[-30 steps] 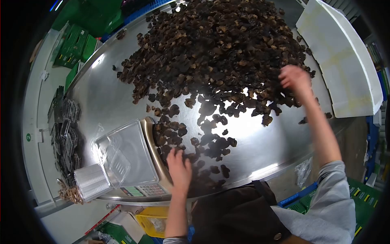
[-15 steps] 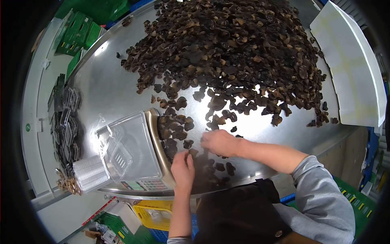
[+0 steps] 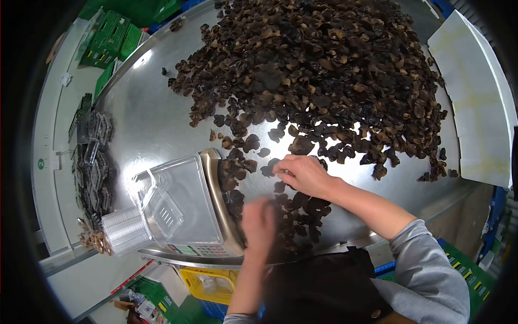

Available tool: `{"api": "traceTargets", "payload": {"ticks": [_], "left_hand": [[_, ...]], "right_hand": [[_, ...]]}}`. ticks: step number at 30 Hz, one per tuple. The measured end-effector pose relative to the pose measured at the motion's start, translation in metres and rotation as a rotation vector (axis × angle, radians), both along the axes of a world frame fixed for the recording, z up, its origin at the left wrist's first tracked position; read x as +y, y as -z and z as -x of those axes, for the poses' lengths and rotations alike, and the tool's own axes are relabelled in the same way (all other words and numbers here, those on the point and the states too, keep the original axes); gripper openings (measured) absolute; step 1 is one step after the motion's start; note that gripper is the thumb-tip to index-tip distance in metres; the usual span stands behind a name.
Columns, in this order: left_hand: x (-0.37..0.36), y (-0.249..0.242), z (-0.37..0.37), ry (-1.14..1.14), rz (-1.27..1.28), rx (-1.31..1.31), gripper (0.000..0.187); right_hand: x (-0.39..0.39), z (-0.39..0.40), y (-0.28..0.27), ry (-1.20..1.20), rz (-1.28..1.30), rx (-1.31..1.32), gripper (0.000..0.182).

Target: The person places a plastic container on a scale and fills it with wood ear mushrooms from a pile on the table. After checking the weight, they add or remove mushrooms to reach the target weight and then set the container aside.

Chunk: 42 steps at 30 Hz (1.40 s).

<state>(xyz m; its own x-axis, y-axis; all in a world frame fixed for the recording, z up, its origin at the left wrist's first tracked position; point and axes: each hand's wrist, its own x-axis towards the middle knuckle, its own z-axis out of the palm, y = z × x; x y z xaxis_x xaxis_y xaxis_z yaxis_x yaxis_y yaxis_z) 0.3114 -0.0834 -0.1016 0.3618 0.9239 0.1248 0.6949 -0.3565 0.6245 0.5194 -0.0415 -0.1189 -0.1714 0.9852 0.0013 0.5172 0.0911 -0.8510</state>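
Dark brown, curled wood ear mushrooms (image 3: 324, 70) form a large heap on the metal table (image 3: 135, 119). My right hand (image 3: 305, 174) is closed in a pinch, its fingertips on a single wood ear mushroom (image 3: 268, 167) below the heap's near edge. Lower and to the left, my left hand (image 3: 259, 224) is smeared by motion over loose mushrooms, and its fingers do not show clearly. Between my forearms lies a small cluster of mushrooms (image 3: 305, 213). Just left of my left hand stands a scale (image 3: 229, 216) with a clear plastic tray (image 3: 186, 189) on it.
Stacked clear punnets (image 3: 125, 229) lean beside the scale, with more packed trays (image 3: 94, 167) along the table's left edge. A white foam box (image 3: 475, 102) stands at the right. Green crates (image 3: 105, 43) are at the back left, and a yellow crate (image 3: 208, 283) is below the table edge.
My right hand has moved up and slightly right, toward the heap. My left hand has shifted right, away from the scale. The whole view has shifted slightly, and more mushrooms show between my forearms.
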Motion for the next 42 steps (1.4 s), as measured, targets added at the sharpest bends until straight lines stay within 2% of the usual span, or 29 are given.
{"api": "traceTargets", "payload": {"ticks": [3,7,9,11,13,15,17,18,19,21,23,24,27,30,33,35,36,38,40,42], "left_hand": [[0.031,0.007,0.017,-0.33,0.255,0.008,0.029],[0.059,0.024,0.01,-0.319,0.13,0.08,0.03],[0.058,0.041,0.014,-0.159,-0.025,0.267,0.031],[0.039,0.027,0.003,-0.139,0.168,0.197,0.03],[0.021,0.025,0.001,-0.121,0.249,0.107,0.032],[0.016,0.029,0.007,-0.144,0.21,0.089,0.034],[0.022,0.029,0.02,-0.288,0.197,0.062,0.034],[0.029,0.031,0.026,-0.283,0.103,0.123,0.031],[0.036,0.028,0.026,-0.32,0.146,0.174,0.03],[0.049,0.042,0.033,-0.258,-0.05,0.339,0.033],[0.059,0.046,0.026,-0.311,0.004,0.41,0.029],[0.064,0.048,0.023,-0.366,0.062,0.479,0.027],[0.068,0.051,0.017,-0.408,0.027,0.495,0.019],[0.07,0.054,0.017,-0.422,0.042,0.491,0.015],[0.065,0.048,0.017,-0.391,0.054,0.393,0.013],[0.053,0.016,0.002,-0.331,0.164,0.077,0.011],[0.044,0.002,-0.006,-0.216,0.069,0.05,0.01],[0.026,-0.014,-0.032,-0.076,0.036,-0.078,0.007],[0.017,-0.024,-0.05,-0.034,0.084,-0.097,0.01],[0.016,-0.029,-0.061,-0.015,0.177,-0.14,0.01]], "right_hand": [[0.015,0.027,0.017,-0.008,-0.04,0.017,0.015],[0.02,0.044,0.021,0.035,-0.011,-0.041,0.017],[0.016,0.032,0.02,0.052,0.023,-0.041,0.017],[0.008,0.013,0.021,0.038,0.044,-0.027,0.016],[0.007,0.003,0.019,0.022,0.055,-0.006,0.014],[0.008,0.001,0.019,0.061,0.017,-0.046,0.013],[0.016,0.014,0.021,0.046,0.012,-0.036,0.014],[0.022,0.024,0.021,0.037,-0.022,-0.05,0.017],[0.029,0.035,0.022,0.026,-0.056,-0.066,0.019],[0.043,0.055,0.027,0.013,-0.042,-0.128,0.022],[0.052,0.07,0.034,0.01,0.01,-0.254,0.024],[0.05,0.068,0.032,0.011,0.011,-0.256,0.024],[0.038,0.056,0.022,0.01,0.016,-0.18,0.022],[0.017,0.039,0.021,0.036,0.026,-0.034,0.022],[-0.001,0.034,0.021,0.109,-0.092,0.093,0.022],[-0.014,0.033,0.012,0.253,0.172,0.507,0.023],[-0.02,0.038,0.02,0.3,0.306,0.668,0.028],[-0.026,0.03,0.015,0.277,0.846,1.105,0.04],[-0.045,0.021,0.019,0.214,0.825,1.322,0.034],[-0.054,0.003,0.028,0.299,0.932,1.493,0.033]]}}
